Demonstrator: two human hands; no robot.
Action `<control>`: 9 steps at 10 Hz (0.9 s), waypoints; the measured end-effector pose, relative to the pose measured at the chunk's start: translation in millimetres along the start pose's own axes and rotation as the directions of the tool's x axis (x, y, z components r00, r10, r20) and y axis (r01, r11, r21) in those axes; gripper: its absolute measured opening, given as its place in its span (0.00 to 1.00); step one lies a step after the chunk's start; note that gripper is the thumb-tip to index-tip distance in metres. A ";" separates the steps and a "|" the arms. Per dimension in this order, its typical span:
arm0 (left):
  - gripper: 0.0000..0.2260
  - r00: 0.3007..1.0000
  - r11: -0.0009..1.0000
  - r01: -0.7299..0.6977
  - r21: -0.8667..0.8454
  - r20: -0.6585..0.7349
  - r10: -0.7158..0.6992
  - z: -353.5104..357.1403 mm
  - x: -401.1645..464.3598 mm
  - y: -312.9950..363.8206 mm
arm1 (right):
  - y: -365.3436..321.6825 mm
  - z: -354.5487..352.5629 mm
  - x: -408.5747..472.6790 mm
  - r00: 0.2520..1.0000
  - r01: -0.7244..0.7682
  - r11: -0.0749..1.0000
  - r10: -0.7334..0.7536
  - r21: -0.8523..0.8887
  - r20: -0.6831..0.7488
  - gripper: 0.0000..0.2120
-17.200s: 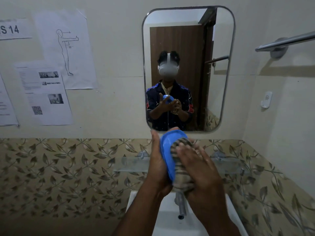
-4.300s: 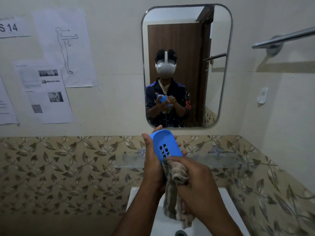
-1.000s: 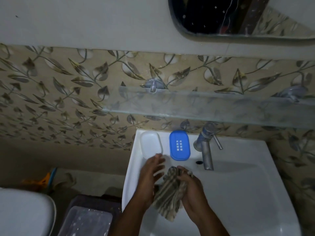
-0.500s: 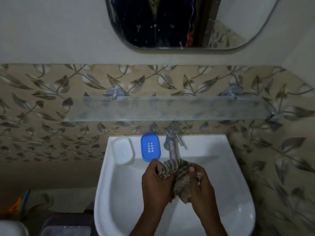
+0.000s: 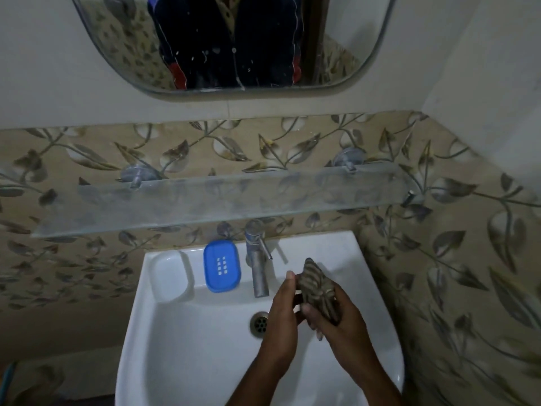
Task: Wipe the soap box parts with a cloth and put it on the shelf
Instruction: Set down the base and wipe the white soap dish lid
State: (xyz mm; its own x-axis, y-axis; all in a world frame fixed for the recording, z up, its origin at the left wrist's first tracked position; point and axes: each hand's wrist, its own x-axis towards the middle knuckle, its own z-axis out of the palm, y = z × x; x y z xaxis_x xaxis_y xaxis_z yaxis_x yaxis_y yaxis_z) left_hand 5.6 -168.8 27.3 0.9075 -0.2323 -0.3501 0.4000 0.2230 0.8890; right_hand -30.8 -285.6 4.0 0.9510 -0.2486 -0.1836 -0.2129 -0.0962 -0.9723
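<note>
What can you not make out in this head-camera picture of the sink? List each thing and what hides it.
- Cloth: its size and lower part, bunched between the left hand and right hand.
- Mirror: its top, cut off by the picture's upper edge.
- Blue soap box part: its underside, hidden against the sink ledge.

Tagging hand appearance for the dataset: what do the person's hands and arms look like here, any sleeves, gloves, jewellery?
Both arms are bare from the bottom of the frame up: no sleeves in the direct view. The left hand and right hand wear no gloves. No rings, watch or bands show on the visible fingers or wrists. The mirror reflects a dark garment with red and white trim on the torso.
</note>
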 end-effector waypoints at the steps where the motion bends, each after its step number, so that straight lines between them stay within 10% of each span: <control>1: 0.20 0.999 1.000 0.015 0.002 0.052 -0.015 2.4 2.8 -3.3 | 17.0 -13.3 21.8 0.996 -0.082 0.996 0.083 0.022 -0.037 0.14; 3: 0.22 0.993 0.999 -0.046 0.010 -0.107 0.047 -7.1 12.4 -22.7 | 33.1 -12.9 75.0 0.917 -0.158 0.937 0.256 0.312 -0.305 0.12; 5: 0.24 0.993 0.993 0.108 -0.053 0.053 -0.105 -5.6 31.4 -33.1 | 47.2 -13.9 122.0 0.871 -0.191 0.693 0.446 0.695 -0.205 0.18; 9: 0.40 0.936 0.841 0.326 -0.432 0.273 -0.223 40.2 109.3 -37.2 | 50.3 -22.8 118.8 0.824 -0.190 0.779 0.457 0.597 -0.334 0.17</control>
State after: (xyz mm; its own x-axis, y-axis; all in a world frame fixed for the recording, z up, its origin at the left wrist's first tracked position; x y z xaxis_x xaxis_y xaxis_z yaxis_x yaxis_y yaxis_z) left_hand 84.8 -240.5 -32.2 0.7250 -0.5253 -0.4455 0.6880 0.5206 0.5056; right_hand 66.3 -341.9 -63.4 0.6116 -0.5710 -0.5476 -0.2132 0.5476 -0.8091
